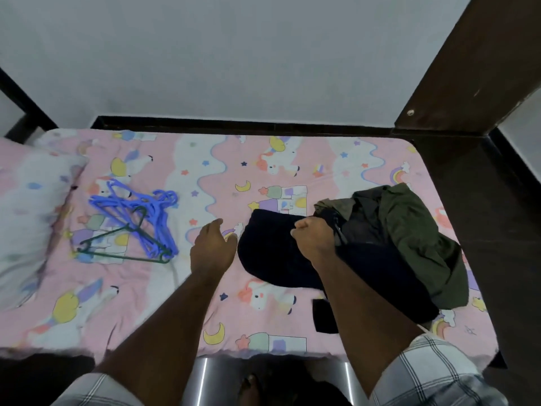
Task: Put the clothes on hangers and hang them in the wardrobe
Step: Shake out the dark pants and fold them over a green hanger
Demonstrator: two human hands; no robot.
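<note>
The bed, covered in a pink sheet printed with unicorns and moons, fills the view and carries everything the task needs. A pillow lies at its left end. At the right end sits the pile of clothes: an olive-green garment bunched on top toward the far side, and a dark navy garment spread out toward the middle, partly under the green one. Well apart from the pile, on the left half of the bed, lies a loose heap of blue hangers with one green hanger lying across and partly under the blue ones. The right hand rests on the navy garment with its fingers clenched into the cloth, gathering a fold of it. The left hand hovers over the sheet just beside the garment's left edge, its fingers released and holding nothing. The step in hand seems to be picking the first garment from the pile. Next the navy piece likely has to be lifted free of the green one and a hanger fetched from the heap, probably by the free left hand. No wardrobe interior is in view.
</note>
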